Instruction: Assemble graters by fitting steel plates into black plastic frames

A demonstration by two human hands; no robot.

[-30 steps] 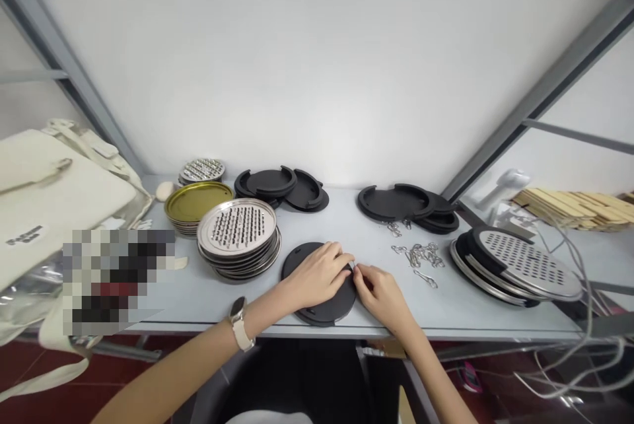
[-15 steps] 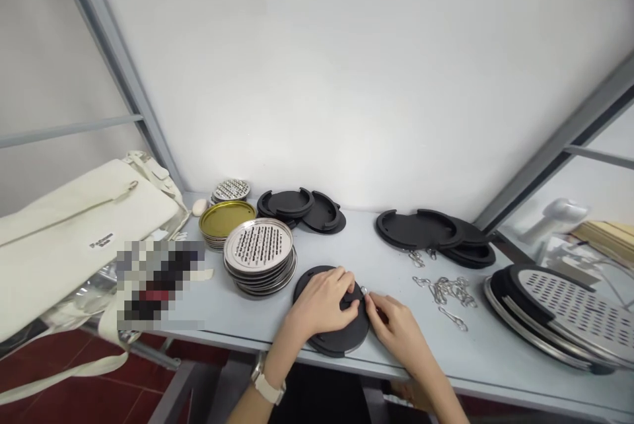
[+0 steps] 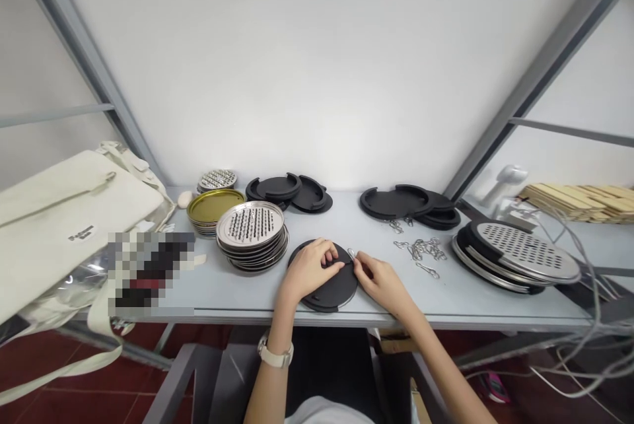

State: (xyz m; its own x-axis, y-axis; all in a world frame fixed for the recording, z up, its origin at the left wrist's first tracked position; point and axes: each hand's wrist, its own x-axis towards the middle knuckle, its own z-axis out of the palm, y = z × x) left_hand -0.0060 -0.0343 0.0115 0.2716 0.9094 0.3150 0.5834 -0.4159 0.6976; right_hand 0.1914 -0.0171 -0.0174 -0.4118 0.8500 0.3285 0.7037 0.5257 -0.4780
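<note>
A black round disc (image 3: pixel 331 288) lies flat near the table's front edge. My left hand (image 3: pixel 308 268) rests on its top with the fingers curled, pressing it down at the right rim. My right hand (image 3: pixel 380 280) is beside the disc's right edge, its fingers pinched on a small metal wire clip (image 3: pixel 351 254) at the rim. A loose heap of the same wire clips (image 3: pixel 422 252) lies just to the right.
Stacks of perforated metal discs (image 3: pixel 251 234), gold lids (image 3: pixel 214 207) and black discs (image 3: pixel 288 191) stand behind; more black discs (image 3: pixel 409 204) and a large stack (image 3: pixel 520 255) at right. A cream bag (image 3: pixel 64 212) sits left, cables (image 3: pixel 584 318) and wooden slats (image 3: pixel 579 199) right.
The camera has swung about; both hands stay at the black disc's right rim, with the left fingers curling further over it and the right still pinching the clip.
</note>
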